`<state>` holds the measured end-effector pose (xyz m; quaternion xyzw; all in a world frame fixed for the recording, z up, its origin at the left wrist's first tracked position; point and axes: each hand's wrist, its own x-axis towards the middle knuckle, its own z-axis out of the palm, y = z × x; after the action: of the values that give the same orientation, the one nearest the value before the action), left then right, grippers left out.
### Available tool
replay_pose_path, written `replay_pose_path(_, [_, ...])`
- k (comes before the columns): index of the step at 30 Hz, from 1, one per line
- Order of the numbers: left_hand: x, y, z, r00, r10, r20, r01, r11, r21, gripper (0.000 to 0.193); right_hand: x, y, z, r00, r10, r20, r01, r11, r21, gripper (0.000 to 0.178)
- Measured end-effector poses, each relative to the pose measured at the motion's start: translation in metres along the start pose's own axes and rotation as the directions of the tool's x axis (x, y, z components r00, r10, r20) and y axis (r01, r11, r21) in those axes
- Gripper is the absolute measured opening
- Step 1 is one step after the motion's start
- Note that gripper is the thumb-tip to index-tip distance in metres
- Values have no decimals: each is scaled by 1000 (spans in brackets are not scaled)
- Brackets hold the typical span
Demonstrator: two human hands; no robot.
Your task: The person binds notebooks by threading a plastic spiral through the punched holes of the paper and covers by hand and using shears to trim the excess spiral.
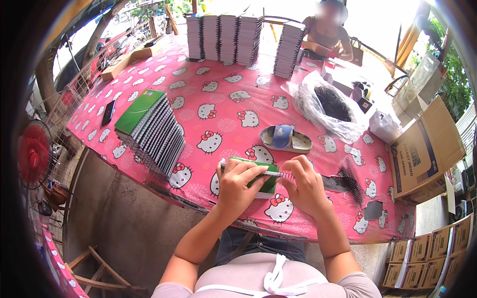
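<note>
Clear plastic bag (304, 99) holds black spiral coils (334, 103). Green-covered notebook (270, 186) on table (226, 126) between my grips: left grip (239, 182) pinching spine edge, right grip (305, 185) pinching wire coil (287, 175).

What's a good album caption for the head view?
Left hand holds a green-covered paper notebook; right hand touches a thin spiral coil.

It looks like a notebook-binding workshop, with stacked spiral notebooks (149, 130), bagged black binding coils (334, 103) and cardboard cartons (421, 158).
</note>
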<state>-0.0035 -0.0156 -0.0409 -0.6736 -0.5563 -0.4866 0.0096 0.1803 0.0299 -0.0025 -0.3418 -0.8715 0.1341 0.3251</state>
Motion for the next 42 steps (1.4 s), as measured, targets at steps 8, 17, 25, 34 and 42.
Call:
replay_pose_path(8, [0, 0, 0, 1000, -17, 8, 17, 1000, 4, 23, 1, 2, 7, 998, -29, -50, 28, 1000, -11, 21])
replay_pose_path(17, [-1, -3, 0, 1000, 2, -3, -2, 1000, 2, 24, 0, -2, 12, 999, 26, -44, -25, 999, 30, 21])
replay_pose_path(25, [-3, -8, 3, 999, -37, 32, 39, 997, -62, 20, 6, 0, 12, 999, 32, 30, -34, 996, 84, 22])
replay_pose_path(34, [2, -6, 4, 999, 31, 13, -31, 1000, 2, 32, 10, 2, 16, 999, 30, 13, -30, 999, -24, 9])
replay_pose_path(42, [0, -5, -3, 1000, 18, -13, -19, 997, -80, 32, 50, 173, 32, 942, 197, 271, -106, 942, -317, 42])
